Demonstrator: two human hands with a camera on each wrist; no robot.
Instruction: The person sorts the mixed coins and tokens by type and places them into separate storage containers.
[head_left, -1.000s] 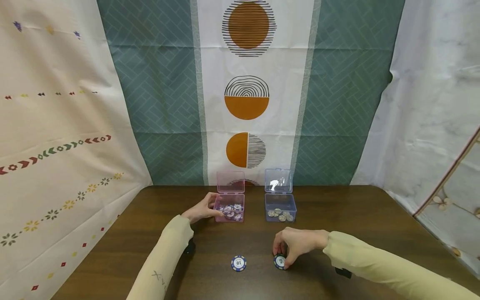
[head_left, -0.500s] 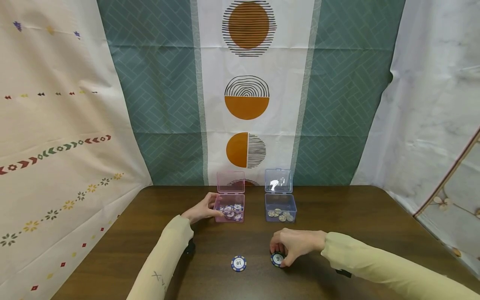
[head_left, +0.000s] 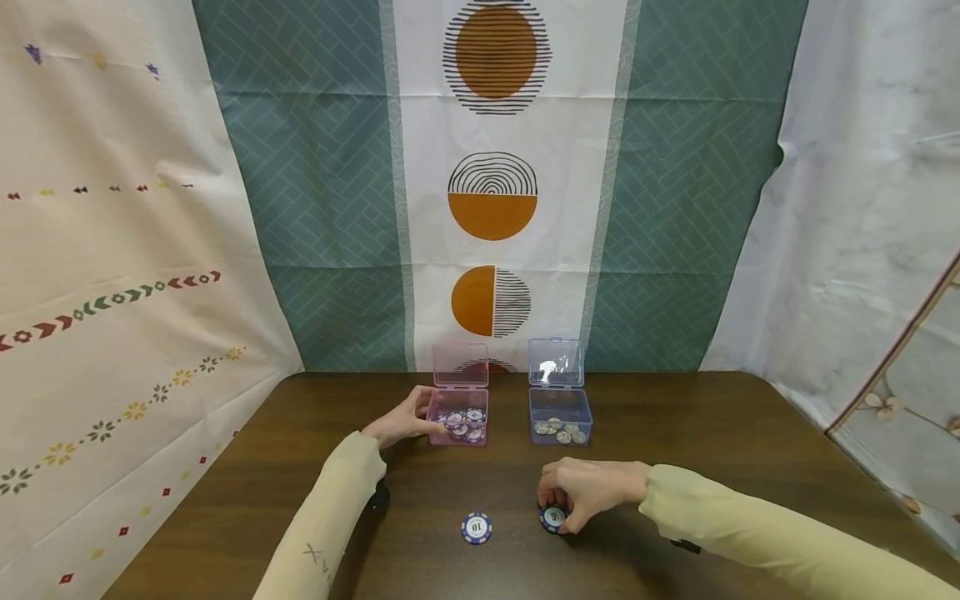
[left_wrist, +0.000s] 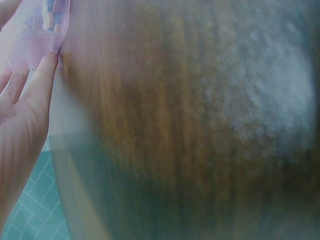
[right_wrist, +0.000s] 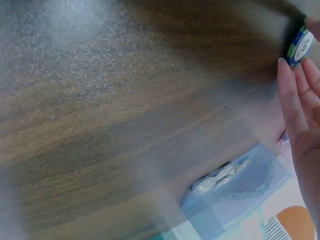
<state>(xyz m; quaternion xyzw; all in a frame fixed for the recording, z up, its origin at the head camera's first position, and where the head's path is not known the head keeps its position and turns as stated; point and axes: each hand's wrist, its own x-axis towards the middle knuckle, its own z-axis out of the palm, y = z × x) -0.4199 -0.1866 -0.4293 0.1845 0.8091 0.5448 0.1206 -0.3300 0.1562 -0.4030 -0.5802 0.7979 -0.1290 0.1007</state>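
Observation:
My left hand (head_left: 407, 418) holds the left side of a clear pink plastic box (head_left: 480, 437), thumb at its front corner and fingers toward the back. Its lid stands raised, and several blue-and-white poker chips (head_left: 474, 415) lie inside. Low over the table, my right hand (head_left: 588, 487) pinches a poker chip (head_left: 553, 518) between thumb and fingertips. In the right wrist view this chip (right_wrist: 302, 47) shows a blue and green edge and a white printed centre, tilted on its side. Another poker chip (head_left: 476, 527), marked 10, lies flat to the left of the right hand.
A clear blue box (head_left: 560, 405) with its lid raised stands right of the pink one, holding several silver coins (head_left: 564, 437). Both boxes sit near the back of the brown wooden table (head_left: 675, 417). Patterned cloths (head_left: 322, 208) hang behind and along the sides.
My right hand has shifted slightly left and away from me together with the poker chip. The left hand stays at the pink box.

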